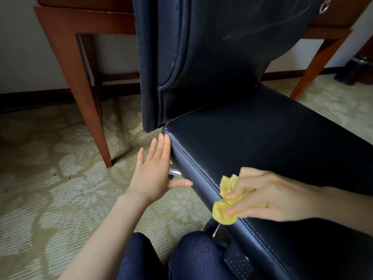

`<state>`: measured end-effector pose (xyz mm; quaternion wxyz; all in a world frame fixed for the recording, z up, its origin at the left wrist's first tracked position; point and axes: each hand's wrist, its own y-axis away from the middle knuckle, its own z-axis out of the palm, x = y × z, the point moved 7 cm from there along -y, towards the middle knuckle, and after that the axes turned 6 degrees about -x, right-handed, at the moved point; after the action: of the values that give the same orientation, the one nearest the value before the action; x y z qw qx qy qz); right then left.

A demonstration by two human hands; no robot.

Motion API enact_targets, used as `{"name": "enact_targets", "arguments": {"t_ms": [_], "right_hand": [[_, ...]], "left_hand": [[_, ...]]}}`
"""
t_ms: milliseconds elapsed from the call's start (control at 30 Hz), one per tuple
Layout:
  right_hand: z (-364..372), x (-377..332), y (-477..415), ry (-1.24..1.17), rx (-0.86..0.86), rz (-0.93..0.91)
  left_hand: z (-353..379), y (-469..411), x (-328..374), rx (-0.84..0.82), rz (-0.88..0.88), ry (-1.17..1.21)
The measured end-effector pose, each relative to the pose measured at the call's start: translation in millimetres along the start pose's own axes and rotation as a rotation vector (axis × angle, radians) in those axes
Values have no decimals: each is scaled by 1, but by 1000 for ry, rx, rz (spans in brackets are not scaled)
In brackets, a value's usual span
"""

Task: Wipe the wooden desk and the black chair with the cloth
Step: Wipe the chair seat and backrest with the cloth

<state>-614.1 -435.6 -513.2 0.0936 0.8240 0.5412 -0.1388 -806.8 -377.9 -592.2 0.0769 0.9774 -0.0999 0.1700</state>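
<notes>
Pale green-beige patterned carpet covers the floor, with a white wall behind.

Head view:
- A reddish-brown wooden worktop stands at the wall. Only its frame and slanted legs show, on either side of the chair.
- The black leather chair stands in front of it, backrest upright, seat running toward the lower right.
- The left hand is held flat with its fingers straight and slightly spread, holding nothing. Its fingertips touch the side of the seat near the back corner, and its thumb points at the seat's side panel.
- A chrome tube shows under the seat, just beside that hand.
- The right hand grips a crumpled yellow cloth, with fingers curled over it. The cloth lies against the seat's stitched near edge.
- Knees in dark blue denim are at the bottom of the view, near the chair base.
- A black bin stands on the carpet at the far right.
</notes>
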Motion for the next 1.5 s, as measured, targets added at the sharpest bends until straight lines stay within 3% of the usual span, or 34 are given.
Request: {"name": "enact_targets", "arguments": {"t_ms": [100,333,667,1033,1300,1500], "right_hand": [[-12,21,-25,24,102,36],[-46,119,-77,-18,382,440],[-53,164,-134,107,403,832],[-33,110,-161,250,286,636],[-19,65,-156,144,309,398],[-1,27,-147,346,241,231]], "left_hand": [[0,1,1,24,20,35],[3,1,-2,42,47,69],[12,-1,-6,59,123,278],[15,-3,-13,55,152,226],[13,1,-19,64,128,315],[-19,15,-39,359,51,434]]}}
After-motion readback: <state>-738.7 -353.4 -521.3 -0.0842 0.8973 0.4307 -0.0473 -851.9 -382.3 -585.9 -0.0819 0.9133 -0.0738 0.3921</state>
